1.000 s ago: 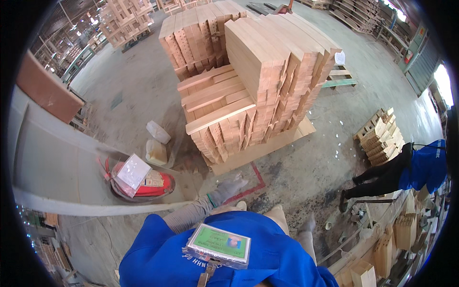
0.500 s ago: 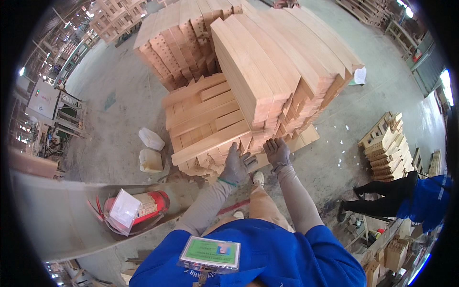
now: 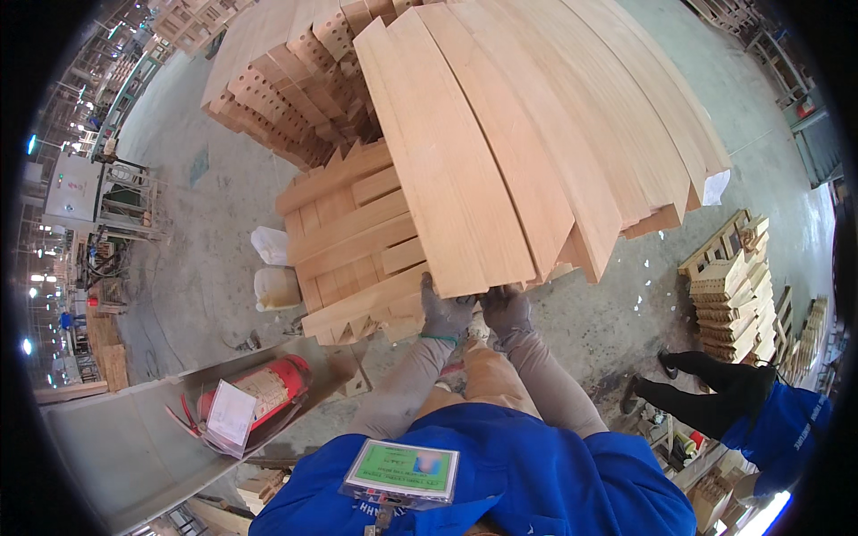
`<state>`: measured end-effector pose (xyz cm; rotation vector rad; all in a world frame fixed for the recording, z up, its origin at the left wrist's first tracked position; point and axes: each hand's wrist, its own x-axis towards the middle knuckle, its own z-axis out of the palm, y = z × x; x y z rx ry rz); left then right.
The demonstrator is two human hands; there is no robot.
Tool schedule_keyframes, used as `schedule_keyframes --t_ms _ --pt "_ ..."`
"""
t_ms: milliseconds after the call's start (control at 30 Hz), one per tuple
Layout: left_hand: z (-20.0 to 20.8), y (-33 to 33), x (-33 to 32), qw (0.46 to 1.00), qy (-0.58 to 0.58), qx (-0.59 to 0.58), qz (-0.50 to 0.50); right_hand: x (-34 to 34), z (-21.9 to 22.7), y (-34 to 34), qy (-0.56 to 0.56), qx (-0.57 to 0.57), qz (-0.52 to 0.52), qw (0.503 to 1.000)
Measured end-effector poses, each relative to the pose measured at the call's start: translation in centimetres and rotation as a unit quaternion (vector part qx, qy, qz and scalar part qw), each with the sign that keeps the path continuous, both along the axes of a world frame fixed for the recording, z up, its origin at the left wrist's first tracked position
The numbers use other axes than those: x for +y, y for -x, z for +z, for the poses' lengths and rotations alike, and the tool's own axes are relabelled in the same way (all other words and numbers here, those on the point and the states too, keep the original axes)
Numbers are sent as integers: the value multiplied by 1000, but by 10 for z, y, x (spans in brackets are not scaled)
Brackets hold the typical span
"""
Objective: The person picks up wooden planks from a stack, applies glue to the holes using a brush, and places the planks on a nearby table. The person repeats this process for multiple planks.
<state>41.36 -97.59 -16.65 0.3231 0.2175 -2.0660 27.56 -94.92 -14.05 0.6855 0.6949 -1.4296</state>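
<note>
My gloved left hand [image 3: 447, 314] is at the near end of the top wooden boards [image 3: 447, 170] on the tall stack, its thumb up against their left side. Right beside it, my gloved right hand [image 3: 507, 314] reaches under the same end. Both hands look closed on the boards, though the board end hides most of the fingers. More long boards [image 3: 581, 116] lie side by side to the right, their near ends uneven. A lower layered pile of shorter wood pieces [image 3: 353, 228] sits to the left of the tall stack.
Wooden pieces with drilled holes [image 3: 277, 98] are stacked behind. A red fire extinguisher [image 3: 268, 393] lies at lower left, near a whitish plastic jug [image 3: 277, 288]. A co-worker in blue [image 3: 778, 420] is at the right, near a smaller wood stack [image 3: 733, 295].
My hands have closed in on the near end of the top boards, from open and apart in front of the stack. The stack now looks larger and nearer.
</note>
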Motion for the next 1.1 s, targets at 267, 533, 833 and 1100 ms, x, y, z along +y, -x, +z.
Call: schedule_keyframes --t_ms 267,533,833,1100 --pt "27 -47 21 699 312 -642 -46 12 12 -25 79 167 212 960" --pt "226 -47 -21 811 246 -530 -11 6 128 -11 225 537 203 788" --pt "206 -37 -88 923 296 -247 -12 -81 165 -14 345 572 331 667" --pt "213 -49 16 942 250 -223 -30 34 198 -48 306 451 247 801"
